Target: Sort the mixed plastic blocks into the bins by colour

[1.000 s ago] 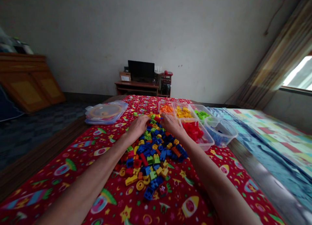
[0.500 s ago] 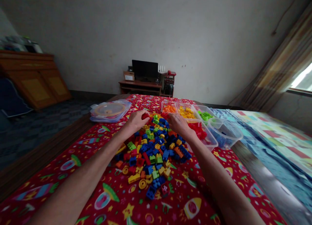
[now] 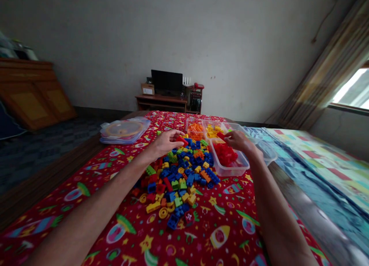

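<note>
Between the thumb and fingers of my left hand (image 3: pixel 165 143) is a red building block (image 3: pixel 182 140), held over the far side of a mixed pile of building blocks (image 3: pixel 178 175). My right hand (image 3: pixel 240 141) pinches another red building block (image 3: pixel 221 136) above a clear plastic box (image 3: pixel 230 171) that holds red blocks (image 3: pixel 225 154). Blue, yellow, green, orange and red pieces make up the pile on the red patterned cloth (image 3: pixel 115 204).
Behind the red blocks' box stand clear boxes with orange blocks (image 3: pixel 195 130) and yellow blocks (image 3: pixel 212 131). Another clear box (image 3: pixel 268 150) is partly behind my right hand. Stacked plastic lids (image 3: pixel 125 130) lie at the left. A bed (image 3: pixel 317 162) is at the right.
My right hand has moved from the pile to the right, over the box of red blocks, carrying a red block. My left hand has shifted slightly right with its red block. The view has turned slightly.
</note>
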Tool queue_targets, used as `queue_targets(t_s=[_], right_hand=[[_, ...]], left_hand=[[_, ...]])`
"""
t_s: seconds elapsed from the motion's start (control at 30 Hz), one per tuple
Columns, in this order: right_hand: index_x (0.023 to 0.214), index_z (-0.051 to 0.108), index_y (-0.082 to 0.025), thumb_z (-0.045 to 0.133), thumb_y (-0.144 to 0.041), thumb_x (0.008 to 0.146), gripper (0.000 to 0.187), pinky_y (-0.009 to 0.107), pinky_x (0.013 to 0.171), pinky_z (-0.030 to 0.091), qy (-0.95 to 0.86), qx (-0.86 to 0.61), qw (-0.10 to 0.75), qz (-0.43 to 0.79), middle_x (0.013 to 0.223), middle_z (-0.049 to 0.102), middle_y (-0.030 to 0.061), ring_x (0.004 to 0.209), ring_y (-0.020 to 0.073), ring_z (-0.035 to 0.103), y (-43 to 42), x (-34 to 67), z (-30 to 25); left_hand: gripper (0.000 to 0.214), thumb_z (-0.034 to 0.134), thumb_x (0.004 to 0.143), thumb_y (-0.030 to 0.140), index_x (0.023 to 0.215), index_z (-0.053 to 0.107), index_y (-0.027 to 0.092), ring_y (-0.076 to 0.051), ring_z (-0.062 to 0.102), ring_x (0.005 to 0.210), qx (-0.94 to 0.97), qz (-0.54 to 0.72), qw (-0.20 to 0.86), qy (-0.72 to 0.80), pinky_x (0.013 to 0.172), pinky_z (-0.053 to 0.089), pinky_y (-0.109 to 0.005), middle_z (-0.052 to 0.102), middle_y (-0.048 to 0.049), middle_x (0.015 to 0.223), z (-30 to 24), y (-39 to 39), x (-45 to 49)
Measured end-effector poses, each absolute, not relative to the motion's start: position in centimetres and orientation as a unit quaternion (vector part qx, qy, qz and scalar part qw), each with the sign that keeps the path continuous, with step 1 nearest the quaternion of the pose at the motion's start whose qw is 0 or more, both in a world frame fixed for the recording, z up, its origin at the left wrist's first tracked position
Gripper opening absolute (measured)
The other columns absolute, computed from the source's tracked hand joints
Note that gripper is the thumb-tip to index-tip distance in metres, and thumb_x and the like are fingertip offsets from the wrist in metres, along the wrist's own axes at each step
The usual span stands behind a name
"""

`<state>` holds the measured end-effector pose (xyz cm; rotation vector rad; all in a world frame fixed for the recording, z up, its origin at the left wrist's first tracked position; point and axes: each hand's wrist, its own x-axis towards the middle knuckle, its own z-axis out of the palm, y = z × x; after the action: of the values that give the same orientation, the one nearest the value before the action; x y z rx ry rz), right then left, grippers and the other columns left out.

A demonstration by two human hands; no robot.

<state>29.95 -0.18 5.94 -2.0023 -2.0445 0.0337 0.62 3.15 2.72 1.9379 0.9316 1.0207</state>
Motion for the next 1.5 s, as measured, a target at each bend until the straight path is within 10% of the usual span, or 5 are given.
queue_targets(t_s=[0.37,0.7,1.0,1.5], right_hand=[[0.093,0.072,-0.013,0.043,-0.028,0.089,0.033,0.026,0.061,0.038,-0.739,-0.640,0.201,-0.063,0.079,0.070,0.0102,0.067,0.0152,0.059,-2.1,27.3,7.8],[0.096,0.068,-0.017,0.052,-0.024,0.087,0.020,0.023,0.059,0.031,-0.854,-0.468,0.226,0.017,0.078,0.066,0.0032,0.065,0.0097,0.051,-3.6,21.1,6.8],[0.094,0.071,-0.015,0.053,-0.017,0.081,0.022,0.025,0.064,0.036,-0.764,-0.630,0.115,-0.075,0.087,0.070,0.0080,0.073,0.0145,0.058,-2.1,28.4,7.5],[0.101,0.069,-0.016,0.046,-0.020,0.087,0.028,0.026,0.061,0.034,-0.778,-0.599,0.164,-0.098,0.084,0.069,0.0094,0.068,0.0146,0.056,-2.4,25.6,7.2]], left_hand=[[0.046,0.077,0.061,0.035,0.101,0.061,0.016,-0.020,0.068,0.087,0.742,0.392,0.425,0.338,0.081,0.055,-0.034,0.072,-0.0062,0.093,2.8,2.1,1.5],[0.059,0.059,0.072,0.066,0.101,0.060,0.014,-0.019,0.068,0.071,0.752,0.395,0.396,0.348,0.067,0.056,-0.033,0.070,-0.0068,0.083,3.0,1.2,2.3],[0.028,0.054,0.076,0.035,0.093,0.069,0.018,-0.021,0.065,0.078,0.845,0.184,0.094,0.494,0.068,0.048,-0.026,0.072,-0.0054,0.086,4.1,4.1,-4.1],[0.004,0.066,0.057,0.027,0.059,0.069,0.025,-0.018,0.062,0.063,0.857,0.052,0.103,0.502,0.055,0.041,-0.022,0.071,-0.0006,0.066,2.0,4.9,-4.1]])
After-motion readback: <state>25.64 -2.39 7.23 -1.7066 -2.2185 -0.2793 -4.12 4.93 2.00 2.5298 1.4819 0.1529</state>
